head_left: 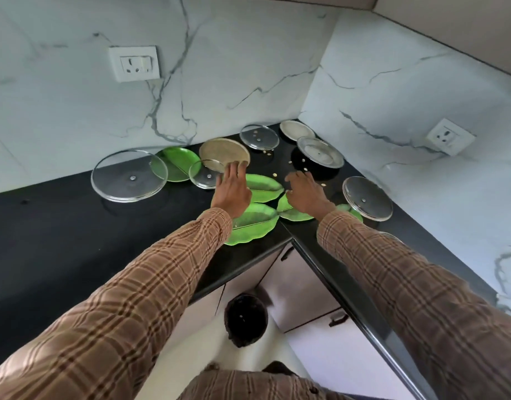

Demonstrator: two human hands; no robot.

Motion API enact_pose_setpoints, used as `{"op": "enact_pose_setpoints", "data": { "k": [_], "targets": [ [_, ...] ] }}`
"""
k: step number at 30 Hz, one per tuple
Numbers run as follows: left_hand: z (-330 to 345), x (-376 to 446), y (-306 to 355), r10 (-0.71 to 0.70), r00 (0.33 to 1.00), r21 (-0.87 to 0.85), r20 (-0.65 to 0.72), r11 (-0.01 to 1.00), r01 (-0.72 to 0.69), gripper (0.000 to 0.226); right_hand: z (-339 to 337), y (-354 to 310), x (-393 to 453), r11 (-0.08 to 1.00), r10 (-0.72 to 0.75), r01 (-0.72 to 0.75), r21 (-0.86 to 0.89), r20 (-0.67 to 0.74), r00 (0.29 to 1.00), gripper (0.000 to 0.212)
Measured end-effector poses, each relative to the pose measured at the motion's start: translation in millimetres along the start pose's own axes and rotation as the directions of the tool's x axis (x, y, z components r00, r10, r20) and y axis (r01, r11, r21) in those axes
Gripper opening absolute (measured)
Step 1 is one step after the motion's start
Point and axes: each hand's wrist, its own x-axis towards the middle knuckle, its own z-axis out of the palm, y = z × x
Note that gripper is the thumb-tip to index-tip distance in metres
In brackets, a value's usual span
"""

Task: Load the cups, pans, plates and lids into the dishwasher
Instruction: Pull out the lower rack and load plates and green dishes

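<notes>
Marble walls are meeting at a corner behind a black L-shaped counter (pixel 61 226), and plates and lids are lying scattered across it. A person in a brown checked shirt is reaching both arms out over the corner. The left hand (pixel 232 192) is stretching forward with fingers nearly straight, its fingertips touching the near edge of a round steel plate (pixel 224 153), which is tilting up rather than lying flat; I cannot tell whether it is actually gripping it. That plate is overlapping a small glass lid (pixel 203 177) just beside a round green plate (pixel 177 167). A large glass lid (pixel 129 176) is sitting to the left, its edge covering part of the green plate. The right hand (pixel 306 194) is hovering open, fingers spread and holding nothing, above leaf-shaped green plates (pixel 264 187) clustered near the counter's inner corner. Further back, another glass lid (pixel 259 137), a steel plate (pixel 297 130) and a steel-rimmed lid (pixel 320 152) are resting near the wall, and one more glass lid (pixel 367 198) is lying to the right. Small pale bits (pixel 275 174) are dotting the dark surface between them. A wall socket (pixel 134 63) is showing on the left wall.
</notes>
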Motion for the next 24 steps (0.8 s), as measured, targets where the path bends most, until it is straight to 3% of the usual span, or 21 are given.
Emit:
{"op": "enact_pose_setpoints", "data": {
  "k": [7, 24],
  "targets": [
    [23.6, 31.0, -37.7, -0.096, 0.995, 0.04, -0.004, 0.995, 0.096, 0.07, 26.9, -10.6, 93.6, 0.991, 0.065, -0.071, 0.112, 0.055, 0.996, 0.031],
    [76.9, 116.0, -58.0, -0.292, 0.956, 0.22, -0.007, 0.933, 0.286, 0.066, 124.7, 4.6, 295.4, 0.893, 0.182, -0.303, 0.333, 0.35, 0.919, 0.061]
  ]
}}
